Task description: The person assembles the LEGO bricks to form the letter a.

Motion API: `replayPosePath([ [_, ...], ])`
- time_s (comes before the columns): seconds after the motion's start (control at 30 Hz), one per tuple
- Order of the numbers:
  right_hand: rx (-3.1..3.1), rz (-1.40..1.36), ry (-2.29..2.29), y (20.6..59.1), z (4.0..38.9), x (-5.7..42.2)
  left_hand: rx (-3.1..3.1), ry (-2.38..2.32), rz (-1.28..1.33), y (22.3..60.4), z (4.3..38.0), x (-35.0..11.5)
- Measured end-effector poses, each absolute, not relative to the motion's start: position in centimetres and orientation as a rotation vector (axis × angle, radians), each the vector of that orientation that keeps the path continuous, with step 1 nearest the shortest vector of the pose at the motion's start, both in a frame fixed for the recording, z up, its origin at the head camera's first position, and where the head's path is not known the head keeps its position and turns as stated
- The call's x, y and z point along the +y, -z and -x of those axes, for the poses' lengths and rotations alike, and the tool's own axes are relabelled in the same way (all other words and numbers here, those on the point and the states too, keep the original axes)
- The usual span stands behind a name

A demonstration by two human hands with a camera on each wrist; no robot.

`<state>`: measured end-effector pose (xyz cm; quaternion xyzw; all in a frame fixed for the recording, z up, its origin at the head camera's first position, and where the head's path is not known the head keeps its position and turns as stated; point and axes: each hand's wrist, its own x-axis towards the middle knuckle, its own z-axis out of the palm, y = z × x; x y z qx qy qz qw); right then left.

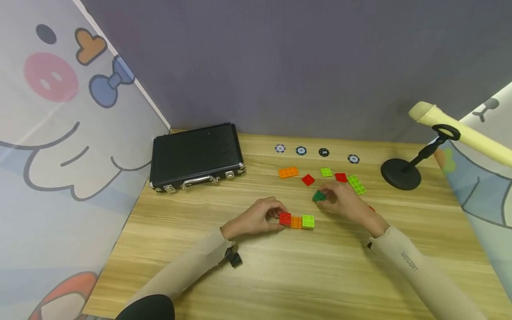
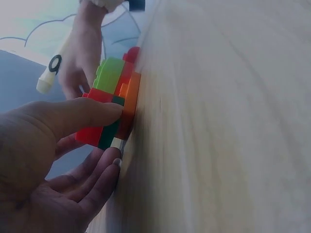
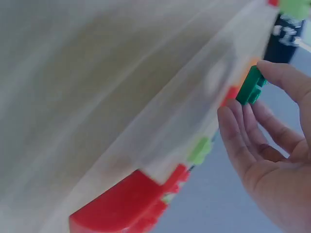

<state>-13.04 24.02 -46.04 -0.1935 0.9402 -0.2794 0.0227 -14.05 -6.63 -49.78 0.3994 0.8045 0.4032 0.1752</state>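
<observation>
In the head view a small structure of toy building blocks sits on the wooden table, its red block at the left, orange block in the middle and lime block at the right. My left hand grips its left end between thumb and fingers. From the left wrist, a dark green block shows under the red one, above the orange base. Farther right and back, my right hand pinches a green block between thumb and fingertips, apart from the structure.
Loose blocks lie behind the hands: orange, red, lime and a long lime one. Several poker chips line the back. A black case is at left, a black stand at right.
</observation>
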Motion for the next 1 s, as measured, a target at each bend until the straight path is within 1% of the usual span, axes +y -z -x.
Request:
replayPosePath([
  [0.1, 2.883, 0.717, 0.984, 45.0, 11.4, 23.4, 2.287, -1.141, -1.137, 49.8, 14.2, -6.6],
  [0.2, 2.831, 0.763, 1.035, 43.9, 9.7, 22.6, 2.295, -1.137, -1.135, 49.7, 14.3, -6.6],
  [0.37, 2.791, 0.798, 0.952, 43.8, 7.8, 21.2, 2.288, -1.135, -1.127, 49.9, 14.4, -6.7],
  [0.53, 2.771, 0.864, 0.902, 44.0, 7.4, 20.6, 2.278, -1.140, -1.131, 50.0, 14.3, -6.7],
  [1.0, 2.755, 0.932, 0.799, 43.9, 7.9, 20.6, 2.263, -1.163, -1.139, 49.9, 14.3, -6.6],
])
